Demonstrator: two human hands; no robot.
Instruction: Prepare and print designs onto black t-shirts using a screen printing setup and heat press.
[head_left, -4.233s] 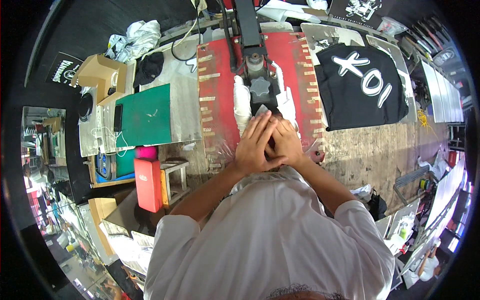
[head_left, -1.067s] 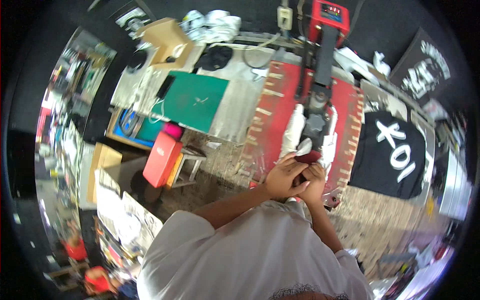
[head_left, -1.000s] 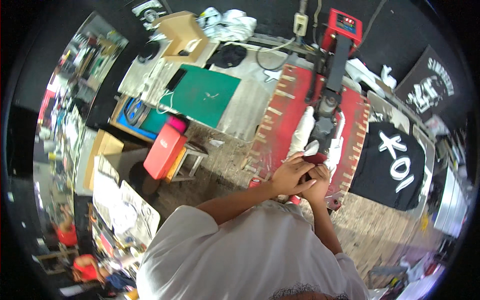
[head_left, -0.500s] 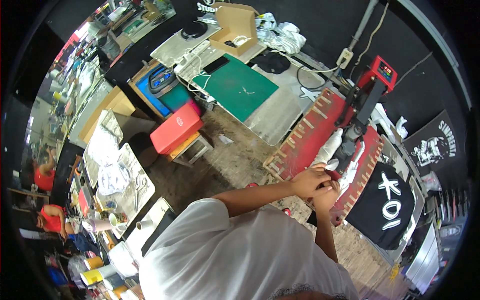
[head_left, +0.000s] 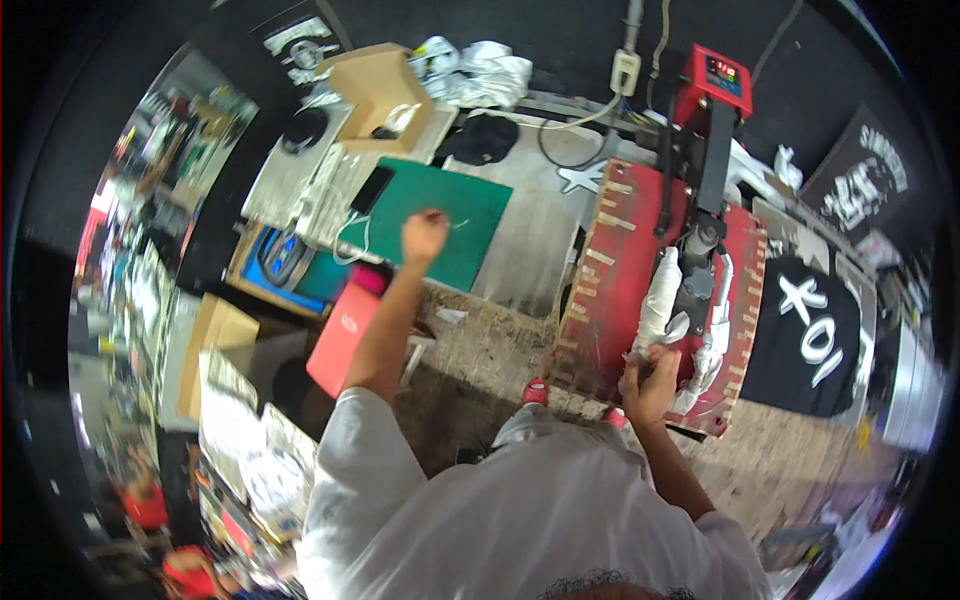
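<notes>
Head view: your hands are apart, with the heat press's red plate (head_left: 618,270) under the right one. Your right hand (head_left: 652,385) is bent in at the near end of the left white-wrapped handle (head_left: 661,290); whether it grips cannot be told. The right wrapped handle (head_left: 716,320) runs beside it, with the dark knob (head_left: 697,285) between. Your left hand (head_left: 425,237) is over the green mat (head_left: 487,215), fingers curled, its contents hidden; a black phone (head_left: 372,190) lies to its left. A grey board (head_left: 530,245) fills the space from the mat's right edge toward the plate's taped left edge. Past the plate's right edge lies a black shirt (head_left: 780,350). On the near side, floor (head_left: 490,345) shows between your forearms, with a red box (head_left: 345,335) beside your left forearm.
</notes>
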